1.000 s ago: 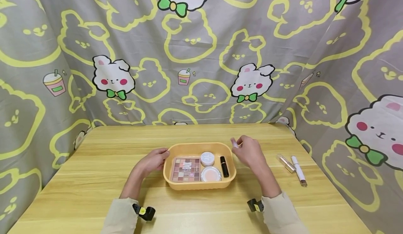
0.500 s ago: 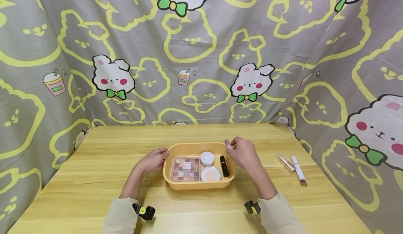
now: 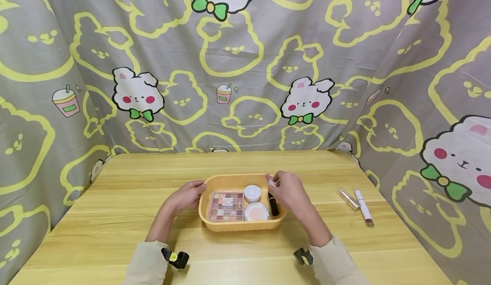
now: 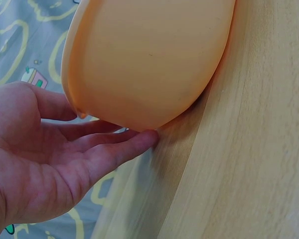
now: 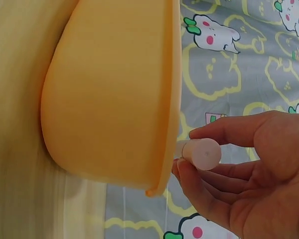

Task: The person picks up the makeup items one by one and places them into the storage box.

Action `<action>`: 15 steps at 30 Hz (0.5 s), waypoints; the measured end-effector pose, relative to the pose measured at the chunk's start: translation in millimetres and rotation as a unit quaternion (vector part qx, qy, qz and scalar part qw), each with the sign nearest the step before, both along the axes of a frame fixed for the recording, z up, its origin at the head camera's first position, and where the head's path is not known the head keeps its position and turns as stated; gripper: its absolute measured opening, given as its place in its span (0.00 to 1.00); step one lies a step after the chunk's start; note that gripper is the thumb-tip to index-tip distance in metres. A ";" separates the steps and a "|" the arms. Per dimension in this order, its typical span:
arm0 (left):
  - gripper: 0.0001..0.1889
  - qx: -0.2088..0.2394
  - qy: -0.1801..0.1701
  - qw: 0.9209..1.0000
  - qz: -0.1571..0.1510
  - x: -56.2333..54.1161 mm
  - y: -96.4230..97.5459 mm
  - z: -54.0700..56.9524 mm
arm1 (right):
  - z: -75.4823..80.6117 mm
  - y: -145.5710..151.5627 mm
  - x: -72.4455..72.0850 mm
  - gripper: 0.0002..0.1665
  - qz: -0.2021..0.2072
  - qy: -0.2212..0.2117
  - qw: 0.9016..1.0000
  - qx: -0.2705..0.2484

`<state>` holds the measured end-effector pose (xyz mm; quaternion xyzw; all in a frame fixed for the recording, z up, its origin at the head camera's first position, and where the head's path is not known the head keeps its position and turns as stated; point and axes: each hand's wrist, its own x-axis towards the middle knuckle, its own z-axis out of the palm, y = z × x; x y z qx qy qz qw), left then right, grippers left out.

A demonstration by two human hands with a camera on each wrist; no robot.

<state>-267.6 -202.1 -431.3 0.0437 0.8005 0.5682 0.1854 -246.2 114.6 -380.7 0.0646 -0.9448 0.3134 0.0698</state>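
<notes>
My left hand (image 3: pixel 187 194) touches the left end of the yellow-orange plastic basket (image 3: pixel 215 226). In the left wrist view its thumb meets the rim and its fairly straight fingers rest against the outer wall. My right hand (image 3: pixel 290 191) pinches a small pale pink cosmetic tube (image 5: pixel 203 153) between thumb and fingers, over the basket's right back corner. Inside the basket lie an eyeshadow palette (image 3: pixel 227 212), a round white-lidded jar (image 3: pixel 252 193), a round powder compact (image 3: pixel 257 212) and a black lipstick tube (image 3: pixel 273 206), partly covered by the right hand.
On the wooden table (image 3: pixel 153 165), to the right, lie a clear and gold lipstick tube (image 3: pixel 348 199) and a white tube with a brown end (image 3: pixel 364 208). A grey curtain (image 3: pixel 238 63) with rabbit prints hangs round the back and sides.
My right hand has moved left with the pale pink tube, from beside the basket's right rim to over its right back corner. The left hand and basket have stayed still.
</notes>
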 end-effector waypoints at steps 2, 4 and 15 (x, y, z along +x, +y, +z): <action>0.28 -0.001 0.001 1.000 0.000 0.4 0.0 0.1 | -1.2 -2.0 0.3 0.15 0.007 0.001 1.000 0.001; 0.28 -0.001 0.001 1.000 -0.001 0.6 0.0 0.3 | -2.4 -4.0 1.0 0.15 0.010 0.002 1.000 0.006; 0.27 -0.002 0.004 1.000 0.002 0.4 0.2 0.9 | -10.6 -16.1 4.7 0.18 0.034 0.017 0.998 0.042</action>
